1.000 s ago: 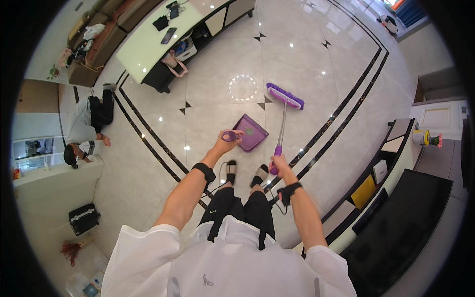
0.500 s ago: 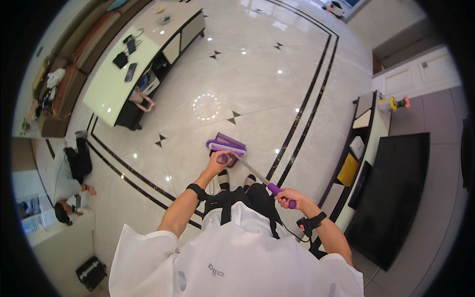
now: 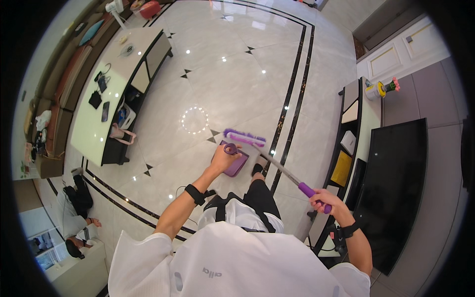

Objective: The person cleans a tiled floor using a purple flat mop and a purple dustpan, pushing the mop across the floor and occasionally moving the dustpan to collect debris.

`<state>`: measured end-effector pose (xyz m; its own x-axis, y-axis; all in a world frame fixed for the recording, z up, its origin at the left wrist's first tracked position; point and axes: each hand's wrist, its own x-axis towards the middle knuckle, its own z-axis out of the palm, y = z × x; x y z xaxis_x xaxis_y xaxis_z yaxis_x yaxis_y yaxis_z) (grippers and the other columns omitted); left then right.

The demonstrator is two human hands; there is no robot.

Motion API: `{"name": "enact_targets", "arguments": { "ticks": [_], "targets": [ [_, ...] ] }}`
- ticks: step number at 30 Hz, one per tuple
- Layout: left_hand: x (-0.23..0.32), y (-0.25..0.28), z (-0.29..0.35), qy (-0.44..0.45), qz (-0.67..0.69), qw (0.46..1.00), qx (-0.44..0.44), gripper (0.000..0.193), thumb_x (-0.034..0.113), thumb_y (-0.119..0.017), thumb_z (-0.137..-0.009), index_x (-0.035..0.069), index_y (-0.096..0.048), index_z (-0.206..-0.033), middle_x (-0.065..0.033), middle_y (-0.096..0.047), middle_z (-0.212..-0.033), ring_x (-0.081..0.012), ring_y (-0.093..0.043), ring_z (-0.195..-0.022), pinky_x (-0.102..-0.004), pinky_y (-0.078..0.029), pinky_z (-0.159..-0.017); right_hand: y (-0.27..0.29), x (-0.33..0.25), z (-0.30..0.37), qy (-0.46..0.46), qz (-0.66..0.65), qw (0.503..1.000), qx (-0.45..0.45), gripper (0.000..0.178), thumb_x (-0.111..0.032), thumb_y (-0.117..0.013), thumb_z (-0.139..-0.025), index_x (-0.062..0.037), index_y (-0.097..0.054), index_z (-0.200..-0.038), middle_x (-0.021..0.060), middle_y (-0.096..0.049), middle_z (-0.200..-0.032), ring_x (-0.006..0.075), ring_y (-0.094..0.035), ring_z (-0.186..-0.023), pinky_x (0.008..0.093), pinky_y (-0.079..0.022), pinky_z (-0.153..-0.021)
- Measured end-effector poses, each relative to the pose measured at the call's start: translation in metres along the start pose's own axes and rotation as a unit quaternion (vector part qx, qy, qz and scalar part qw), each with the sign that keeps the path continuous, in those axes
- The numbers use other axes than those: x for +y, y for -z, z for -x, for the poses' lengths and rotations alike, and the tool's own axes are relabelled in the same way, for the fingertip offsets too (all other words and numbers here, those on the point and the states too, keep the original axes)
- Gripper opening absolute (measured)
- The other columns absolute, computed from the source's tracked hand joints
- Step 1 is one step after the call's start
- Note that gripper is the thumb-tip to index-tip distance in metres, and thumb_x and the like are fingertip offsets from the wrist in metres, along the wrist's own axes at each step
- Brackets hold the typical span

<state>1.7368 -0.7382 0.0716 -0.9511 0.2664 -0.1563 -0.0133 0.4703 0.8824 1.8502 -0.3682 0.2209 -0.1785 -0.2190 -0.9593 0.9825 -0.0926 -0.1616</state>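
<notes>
Head view, looking down: your left hand [image 3: 225, 157] is clenched on the short handle of the purple dustpan [image 3: 232, 161], which hangs low over the tiled floor [image 3: 232, 84] just ahead of your feet. Your right hand [image 3: 324, 199] is wrapped around the purple grip at the end of the broom [image 3: 277, 166]. Its metal shaft runs diagonally up and left, and the purple bristle head [image 3: 243, 136] sits just beyond the far edge of the dustpan, touching or nearly touching it; you cannot tell which from this angle.

Change noted: a second ago the broom stood well to the right of the dustpan, shaft nearly upright and the bristle head apart from the pan. Half a second ago the shaft had tipped and the head had closed in. Now the head lies along the pan's mouth and your right hand has swung out wide to your right side, toward the dark cabinet [image 3: 396, 188]. Judgement: broom and dustpan have been brought together, so you appear to be at the gathering stroke rather than the sweeping stroke.

Surroundings: a long pale bench [image 3: 106, 94] with small dark items stands at left. Another person [image 3: 74, 208] sits on the floor at lower left, well apart from you.
</notes>
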Motion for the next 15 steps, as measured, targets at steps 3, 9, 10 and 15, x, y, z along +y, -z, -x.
{"name": "enact_targets", "arguments": {
  "ticks": [3, 9, 10, 15],
  "targets": [
    [0.027, -0.035, -0.072, -0.038, -0.059, 0.997, -0.02, 0.03, 0.011, -0.071, -0.071, 0.008, -0.067, -0.101, -0.0088, -0.064, -0.072, -0.0154, -0.06, -0.064, -0.0287, -0.049, -0.063, 0.051, -0.07, -0.016, 0.038, 0.002, 0.999, 0.028, 0.024, 0.001, -0.057, -0.078, -0.0063, -0.039, -0.091, 0.0048, -0.047, -0.064, 0.0062, -0.041, -0.042, 0.0187, -0.033, -0.031],
    [0.067, -0.101, -0.184, -0.045, -0.019, 0.998, -0.036, 0.025, 0.01, -0.066, -0.07, 0.008, -0.066, -0.096, -0.0157, -0.065, -0.079, -0.0308, -0.063, -0.074, -0.0351, -0.05, -0.068, 0.144, -0.201, -0.1, 0.122, -0.017, 0.991, 0.057, 0.013, 0.0, -0.052, -0.077, -0.0043, -0.04, -0.08, 0.0022, -0.044, -0.055, 0.0081, -0.041, -0.038, 0.0227, -0.035, -0.032],
    [0.068, -0.111, -0.199, -0.046, -0.021, 0.998, -0.034, 0.026, 0.007, -0.066, -0.071, 0.006, -0.066, -0.097, -0.0144, -0.065, -0.079, -0.0275, -0.064, -0.074, -0.0332, -0.05, -0.068, 0.158, -0.222, -0.123, 0.137, -0.013, 0.988, 0.064, 0.011, -0.001, -0.052, -0.078, -0.0031, -0.041, -0.076, 0.0028, -0.045, -0.053, 0.0105, -0.042, -0.037, 0.025, -0.036, -0.033],
    [0.064, -0.139, -0.234, -0.021, 0.022, 0.998, -0.051, 0.027, 0.002, -0.064, -0.073, 0.005, -0.064, -0.099, -0.0112, -0.064, -0.074, -0.0191, -0.063, -0.068, -0.0278, -0.049, -0.066, 0.19, -0.265, -0.243, 0.176, -0.11, 0.975, 0.075, 0.015, -0.005, -0.052, -0.076, -0.0023, -0.045, -0.063, 0.006, -0.046, -0.05, 0.0166, -0.047, -0.038, 0.0287, -0.041, -0.038]
  ]
}}
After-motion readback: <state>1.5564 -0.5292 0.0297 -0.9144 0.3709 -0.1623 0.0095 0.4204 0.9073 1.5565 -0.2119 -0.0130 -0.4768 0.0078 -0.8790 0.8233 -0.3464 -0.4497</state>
